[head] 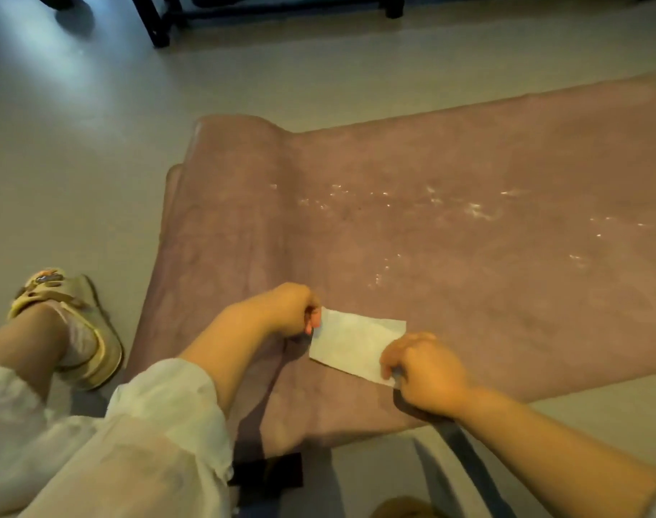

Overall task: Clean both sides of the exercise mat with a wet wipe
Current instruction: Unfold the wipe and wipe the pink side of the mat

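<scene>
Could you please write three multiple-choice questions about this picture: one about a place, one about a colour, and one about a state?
1. Where does the sandal appear?
A. On the floor left of the mat
B. On top of the mat
C. Right of the mat

2. What colour is the exercise mat?
A. Bright green
B. Dusty purple
C. Black

3. How is the wet wipe held?
A. Lying untouched
C. Crumpled in one fist
B. Stretched between both hands

Answers: 1 A, it sits on bare floor by the mat's left edge. 2 B, its surface is mauve. 3 B, the left hand and the right hand pinch opposite ends.
</scene>
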Available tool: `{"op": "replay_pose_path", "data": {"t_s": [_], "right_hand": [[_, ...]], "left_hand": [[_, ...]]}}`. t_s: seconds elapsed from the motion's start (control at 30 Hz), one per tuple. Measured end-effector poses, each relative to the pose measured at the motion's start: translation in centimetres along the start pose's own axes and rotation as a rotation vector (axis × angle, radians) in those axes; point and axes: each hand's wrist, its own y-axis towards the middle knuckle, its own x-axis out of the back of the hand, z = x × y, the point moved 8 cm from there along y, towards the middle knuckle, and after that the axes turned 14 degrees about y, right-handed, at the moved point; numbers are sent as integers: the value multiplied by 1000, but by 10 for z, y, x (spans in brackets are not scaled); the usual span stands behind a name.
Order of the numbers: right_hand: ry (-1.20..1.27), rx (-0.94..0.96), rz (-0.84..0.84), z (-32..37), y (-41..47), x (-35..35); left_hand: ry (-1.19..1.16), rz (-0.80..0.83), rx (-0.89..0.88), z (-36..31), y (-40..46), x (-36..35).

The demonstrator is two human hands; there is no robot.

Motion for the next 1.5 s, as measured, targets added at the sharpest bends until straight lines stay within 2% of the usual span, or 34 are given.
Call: {"op": "replay_pose_path", "data": {"t_s": [0.03, 0.1, 0.17, 0.23, 0.27, 0.33, 0.4, 0.5, 0.6, 0.67, 0.83, 1.07, 1.2, 1.27, 1.33, 1.5], "right_hand": [[-3, 34, 13, 4, -3, -9], [102, 108, -120, 12, -2, -7], [188, 102, -247, 16, 4, 2], [206, 75, -294, 17, 14, 4], [200, 68, -283, 16, 21, 4], [106, 89, -207, 16, 34, -3], [-70, 126, -48, 14, 44, -19], [-288, 187, 145, 16, 41, -45], [-205, 210, 182, 43, 29, -74], [-151, 220, 119, 69, 17, -92], [-115, 12, 20, 62, 10, -98], [-222, -328, -211, -36, -2, -32], [-193, -649, -393, -103, -25, 18], [-211, -756, -426, -121, -36, 36], [-194, -698, -409, -119, -37, 36], [-153, -350, -189, -53, -6, -25]], "left_hand": [[27, -16, 26, 4, 2, -2], [-11, -113, 64, 12, 3, -3], [65, -270, 51, 17, 2, -5], [166, -425, 7, 18, -1, -13], [180, -443, 22, 21, -1, -18], [189, -356, 117, 27, -3, -36], [175, -311, 192, 30, -6, -52], [130, -351, 220, 26, -11, -60], [73, -367, 229, 27, -11, -63], [44, -399, 225, 28, -11, -64], [-22, -460, 231, 33, -11, -64], [40, -487, 284, 21, -13, -59], [96, -445, 226, 6, -12, -64], [132, -433, 217, 4, -12, -66], [136, -434, 219, 4, -11, -66], [142, -431, 232, 3, -11, -67]]}}
